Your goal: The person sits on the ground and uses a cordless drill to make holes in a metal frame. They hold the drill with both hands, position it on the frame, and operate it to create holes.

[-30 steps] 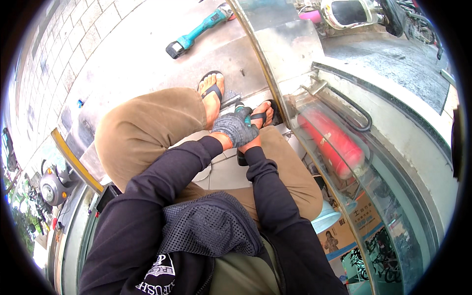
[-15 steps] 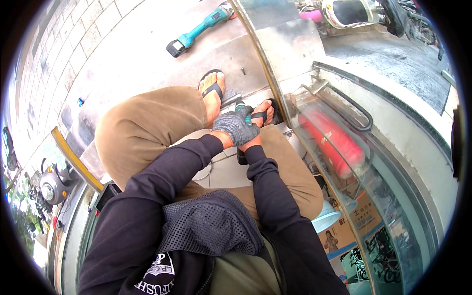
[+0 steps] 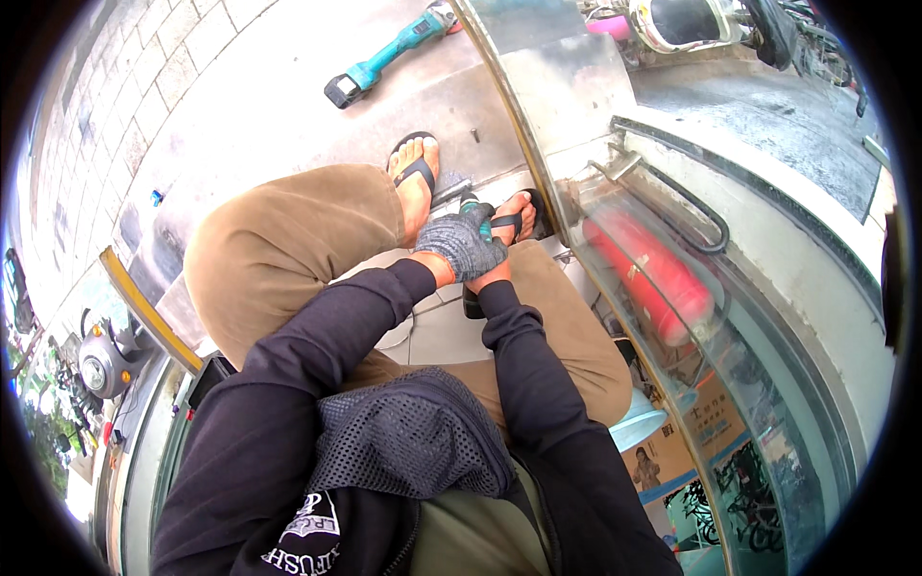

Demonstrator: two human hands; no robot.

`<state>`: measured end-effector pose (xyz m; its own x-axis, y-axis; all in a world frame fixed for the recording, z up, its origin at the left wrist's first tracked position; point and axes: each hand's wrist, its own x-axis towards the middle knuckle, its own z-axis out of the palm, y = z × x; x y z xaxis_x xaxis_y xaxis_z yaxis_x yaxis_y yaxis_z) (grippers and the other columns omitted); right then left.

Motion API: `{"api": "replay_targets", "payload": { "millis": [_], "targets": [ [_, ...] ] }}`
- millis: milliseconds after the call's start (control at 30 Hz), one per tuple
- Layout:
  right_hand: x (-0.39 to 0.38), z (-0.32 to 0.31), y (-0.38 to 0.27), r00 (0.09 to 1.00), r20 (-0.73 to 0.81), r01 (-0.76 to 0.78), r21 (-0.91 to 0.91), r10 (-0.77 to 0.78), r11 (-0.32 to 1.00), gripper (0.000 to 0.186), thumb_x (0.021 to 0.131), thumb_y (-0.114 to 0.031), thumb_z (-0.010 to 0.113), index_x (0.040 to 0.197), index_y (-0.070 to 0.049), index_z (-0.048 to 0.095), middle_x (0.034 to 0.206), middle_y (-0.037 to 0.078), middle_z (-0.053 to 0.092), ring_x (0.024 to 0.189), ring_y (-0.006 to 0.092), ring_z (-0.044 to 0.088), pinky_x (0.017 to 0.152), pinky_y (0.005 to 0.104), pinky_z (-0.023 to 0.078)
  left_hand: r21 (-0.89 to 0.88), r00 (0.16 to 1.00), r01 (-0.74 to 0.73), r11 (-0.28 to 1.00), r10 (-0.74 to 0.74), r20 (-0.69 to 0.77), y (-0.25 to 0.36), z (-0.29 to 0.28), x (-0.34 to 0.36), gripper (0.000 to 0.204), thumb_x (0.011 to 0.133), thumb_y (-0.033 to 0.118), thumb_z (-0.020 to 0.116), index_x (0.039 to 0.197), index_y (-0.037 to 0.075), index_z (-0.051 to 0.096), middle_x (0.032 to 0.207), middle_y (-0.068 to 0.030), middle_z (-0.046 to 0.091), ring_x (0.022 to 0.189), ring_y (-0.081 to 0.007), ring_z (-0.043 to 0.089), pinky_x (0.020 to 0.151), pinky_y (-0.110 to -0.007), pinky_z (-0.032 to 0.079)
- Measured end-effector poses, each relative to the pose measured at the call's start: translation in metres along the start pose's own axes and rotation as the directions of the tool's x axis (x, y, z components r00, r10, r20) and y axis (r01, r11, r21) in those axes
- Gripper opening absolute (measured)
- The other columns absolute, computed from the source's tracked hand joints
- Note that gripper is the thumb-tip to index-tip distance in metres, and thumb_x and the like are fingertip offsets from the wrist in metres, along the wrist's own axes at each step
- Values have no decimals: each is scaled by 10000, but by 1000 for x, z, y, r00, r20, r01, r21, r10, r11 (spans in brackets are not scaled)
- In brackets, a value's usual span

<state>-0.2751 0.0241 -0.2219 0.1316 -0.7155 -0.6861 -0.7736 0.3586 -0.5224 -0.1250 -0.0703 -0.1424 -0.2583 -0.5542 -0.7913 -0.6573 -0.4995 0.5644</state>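
Note:
A teal and black cordless drill (image 3: pixel 469 202) points at the ground between my feet, its front end beside a thin metal strip (image 3: pixel 449 192). My left hand (image 3: pixel 459 247), in a grey knit glove, is closed over the drill's body. Beneath and against it is my right hand (image 3: pixel 493 273), closed around the handle; its fingers are mostly hidden by the left. A black block, apparently the drill's battery, shows just below the hands. Exactly where the drill's tip touches is too small to tell.
A teal angle grinder (image 3: pixel 392 56) lies on the step ahead, and a small screw (image 3: pixel 474 136) nearer my feet. On the right, a metal-edged glass panel (image 3: pixel 663 374) stands close, with a red fire extinguisher (image 3: pixel 653 274) behind it. A cardboard box (image 3: pixel 706 422) and light-blue basin (image 3: pixel 637 422) are lower right.

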Motion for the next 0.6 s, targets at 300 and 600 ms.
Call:
{"api": "replay_targets", "payload": {
  "millis": [300,600],
  "targets": [
    [-4,-19,-31,999,-35,-5,123,9,992,525,902,-301,856,1336,-59,684,1201,198,790,1162,368,757,978,448,595,4,999,-18,1000,19,-27,-2,0,-1,605,944,470,654,1383,55,696,1237,-280,765,1161,-452,740,1028,-513,573],
    [3,-5,-3,995,79,-62,-82,68,995,630,919,-455,825,1402,-74,692,1348,220,765,1302,366,713,1082,456,551,-6,999,-37,999,37,-40,-4,5,1,625,932,485,670,1387,56,693,1238,-282,764,1155,-452,743,1025,-512,576]
  ]
}}
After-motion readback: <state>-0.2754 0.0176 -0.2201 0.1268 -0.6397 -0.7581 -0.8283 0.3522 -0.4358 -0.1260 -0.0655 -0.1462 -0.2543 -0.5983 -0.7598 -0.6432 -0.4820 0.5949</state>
